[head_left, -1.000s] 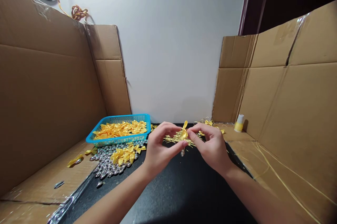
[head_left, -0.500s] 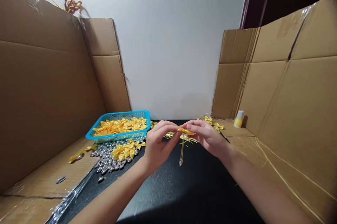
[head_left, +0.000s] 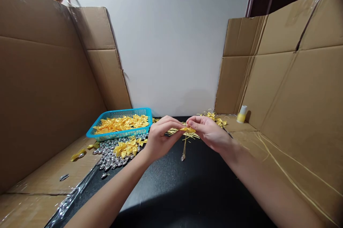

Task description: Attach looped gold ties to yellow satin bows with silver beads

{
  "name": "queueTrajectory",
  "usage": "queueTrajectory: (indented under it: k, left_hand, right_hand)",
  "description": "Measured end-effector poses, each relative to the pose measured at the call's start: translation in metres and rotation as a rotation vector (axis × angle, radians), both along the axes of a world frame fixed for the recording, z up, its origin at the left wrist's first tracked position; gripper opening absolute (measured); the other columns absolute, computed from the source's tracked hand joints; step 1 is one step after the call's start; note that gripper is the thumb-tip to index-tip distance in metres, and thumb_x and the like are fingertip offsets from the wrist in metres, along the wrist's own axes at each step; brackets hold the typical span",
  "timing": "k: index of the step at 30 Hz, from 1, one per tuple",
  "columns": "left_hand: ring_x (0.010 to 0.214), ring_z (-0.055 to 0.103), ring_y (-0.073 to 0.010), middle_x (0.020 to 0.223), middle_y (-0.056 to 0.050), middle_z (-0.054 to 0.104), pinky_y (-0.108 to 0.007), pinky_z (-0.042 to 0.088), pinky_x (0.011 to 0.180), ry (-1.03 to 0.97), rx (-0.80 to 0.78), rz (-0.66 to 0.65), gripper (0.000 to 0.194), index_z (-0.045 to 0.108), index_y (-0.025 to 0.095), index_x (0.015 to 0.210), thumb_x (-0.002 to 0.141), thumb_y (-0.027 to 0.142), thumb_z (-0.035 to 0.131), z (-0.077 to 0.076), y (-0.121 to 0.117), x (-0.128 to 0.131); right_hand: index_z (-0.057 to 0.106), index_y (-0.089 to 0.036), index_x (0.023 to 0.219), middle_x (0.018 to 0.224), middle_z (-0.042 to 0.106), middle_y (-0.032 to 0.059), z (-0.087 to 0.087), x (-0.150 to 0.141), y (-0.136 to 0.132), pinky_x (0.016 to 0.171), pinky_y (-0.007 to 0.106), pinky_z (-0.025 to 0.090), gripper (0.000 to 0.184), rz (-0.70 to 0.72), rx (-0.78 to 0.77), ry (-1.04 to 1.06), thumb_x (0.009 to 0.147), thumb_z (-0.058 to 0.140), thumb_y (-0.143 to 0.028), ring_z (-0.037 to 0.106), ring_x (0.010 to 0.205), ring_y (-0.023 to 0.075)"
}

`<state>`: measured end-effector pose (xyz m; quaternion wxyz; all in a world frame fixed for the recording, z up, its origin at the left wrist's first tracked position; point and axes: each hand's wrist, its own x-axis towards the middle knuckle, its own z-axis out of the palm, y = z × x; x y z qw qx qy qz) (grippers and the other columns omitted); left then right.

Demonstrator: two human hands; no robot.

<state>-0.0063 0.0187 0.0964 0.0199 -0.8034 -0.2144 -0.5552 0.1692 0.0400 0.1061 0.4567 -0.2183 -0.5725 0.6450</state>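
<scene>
Just below frame centre, both hands have drawn closer: the left hand (head_left: 158, 138) and right hand (head_left: 207, 133) pinch a yellow bow (head_left: 187, 129) between their fingers. A gold string (head_left: 184, 146) now dangles straight, its silver bead (head_left: 183, 157) just over the tabletop (head_left: 187, 185); the tie looks nearly finished.

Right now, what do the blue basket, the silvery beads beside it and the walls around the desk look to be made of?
The blue perforated basket looks like moulded plastic: glossy, with a regular grid of holes. The silvery oval beads shine like mirrors, so metal or metal-coated plastic; I cannot tell which. The brown side walls are corrugated cardboard, matte, with fold creases and shiny clear tape.
</scene>
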Motion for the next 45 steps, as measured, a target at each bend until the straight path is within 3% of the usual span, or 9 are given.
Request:
queueTrajectory:
  k: [4, 10, 17, 23, 33, 39, 45]
  left_hand:
    - [0.073, 0.064, -0.0132, 0.079, -0.004, 0.070, -0.025, 0.052, 0.066, -0.023, -0.083, -0.025, 0.004, 0.067, 0.017, 0.081, 0.082, 0.012, 0.067, -0.002, 0.003, -0.001]
    - [0.067, 0.061, -0.0125, 0.072, -0.003, 0.066, -0.026, 0.049, 0.062, -0.132, -0.131, 0.086, 0.006, 0.063, 0.016, 0.078, 0.083, 0.018, 0.065, -0.004, 0.001, 0.001]
    - [0.069, 0.064, -0.0123, 0.074, -0.004, 0.068, -0.024, 0.051, 0.063, -0.092, -0.010, 0.089, 0.008, 0.063, 0.015, 0.073, 0.077, 0.011, 0.068, -0.003, 0.000, 0.003]
    - [0.075, 0.068, -0.0124, 0.083, -0.004, 0.073, -0.024, 0.055, 0.067, -0.060, 0.048, 0.061, 0.011, 0.070, 0.017, 0.085, 0.078, 0.009, 0.069, -0.003, 0.001, 0.003]
    - [0.069, 0.066, -0.0119, 0.078, -0.005, 0.072, -0.023, 0.054, 0.062, 0.088, 0.219, 0.162, 0.006, 0.070, 0.017, 0.085, 0.084, 0.013, 0.065, -0.011, 0.013, -0.006]
    - [0.074, 0.069, -0.0140, 0.079, -0.005, 0.073, -0.025, 0.055, 0.068, 0.298, 0.121, 0.030, 0.010, 0.069, 0.018, 0.086, 0.088, 0.016, 0.060, -0.015, 0.013, -0.005]
    - [0.085, 0.071, -0.0159, 0.093, -0.008, 0.075, -0.029, 0.058, 0.074, 0.158, -0.103, -0.016, 0.006, 0.069, 0.018, 0.083, 0.085, 0.018, 0.064, -0.019, 0.015, 0.000]
  right_hand:
    - [0.070, -0.015, 0.068, 0.066, 0.060, -0.0023, 0.000, 0.000, -0.001, 0.068, 0.023, 0.041, 0.030, 0.047, -0.047, 0.039, 0.061, 0.085, -0.040, 0.052, 0.065, 0.0079]
    - [0.073, -0.018, 0.077, 0.080, 0.066, 0.0004, -0.002, 0.002, 0.002, 0.073, 0.026, 0.045, 0.028, 0.076, -0.135, 0.032, 0.059, 0.087, -0.034, 0.058, 0.075, 0.0107]
    - [0.073, -0.017, 0.075, 0.078, 0.066, 0.0007, -0.002, 0.002, 0.002, 0.074, 0.028, 0.043, 0.030, 0.029, -0.066, -0.061, 0.058, 0.085, -0.038, 0.057, 0.075, 0.0114]
    - [0.066, -0.018, 0.069, 0.071, 0.061, -0.0029, -0.002, -0.003, -0.002, 0.072, 0.027, 0.040, 0.030, -0.056, 0.042, -0.051, 0.060, 0.083, -0.042, 0.052, 0.070, 0.0104]
    - [0.060, -0.019, 0.071, 0.072, 0.054, -0.0031, -0.019, -0.016, 0.004, 0.075, 0.028, 0.037, 0.030, -0.215, 0.159, -0.011, 0.067, 0.074, -0.046, 0.048, 0.072, 0.0125]
    - [0.059, -0.021, 0.075, 0.078, 0.058, -0.0018, -0.008, -0.007, 0.007, 0.072, 0.027, 0.039, 0.024, -0.301, 0.272, -0.002, 0.073, 0.071, -0.042, 0.051, 0.076, 0.0130]
    - [0.054, -0.021, 0.079, 0.083, 0.066, 0.0007, 0.004, 0.004, 0.008, 0.067, 0.027, 0.042, 0.024, -0.197, 0.253, -0.039, 0.079, 0.066, -0.042, 0.055, 0.073, 0.0121]
